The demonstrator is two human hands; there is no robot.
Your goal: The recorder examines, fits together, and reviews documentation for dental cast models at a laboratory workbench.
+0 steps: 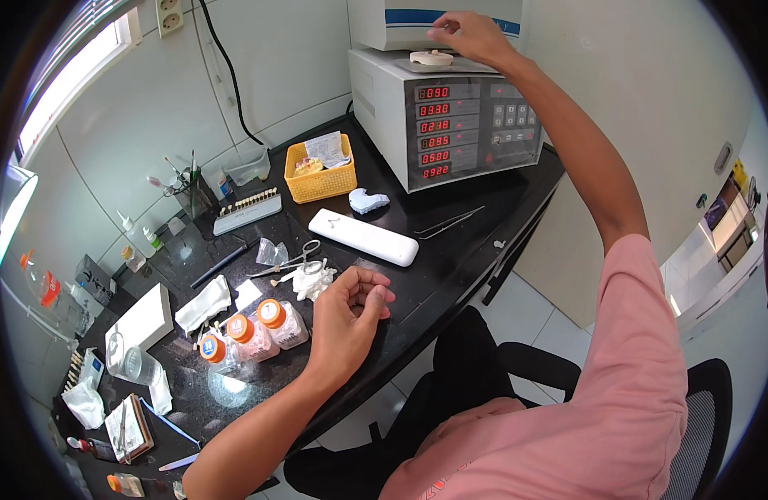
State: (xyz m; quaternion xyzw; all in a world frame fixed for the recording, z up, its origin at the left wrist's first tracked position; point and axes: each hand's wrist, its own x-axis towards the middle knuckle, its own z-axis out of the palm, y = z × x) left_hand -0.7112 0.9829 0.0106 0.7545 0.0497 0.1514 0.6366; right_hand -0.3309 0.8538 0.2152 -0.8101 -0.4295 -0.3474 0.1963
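Observation:
My right hand reaches far out over the front platform of a grey bench-top furnace, which has red digit displays and a keypad. Its thumb and fingers are pinched together; anything between them is too small to make out. Just below those fingertips, a round cream firing disc lies on the platform, under the furnace's raised upper part. Resting near the front edge of the black counter, my left hand has its fingers curled in and no visible object. Crumpled white tissue and scissor-like forceps lie beside it.
Three orange-capped jars stand left of my left hand. Beyond lie a long white case, tweezers, a yellow basket and a shade guide. A glass of water stands far left.

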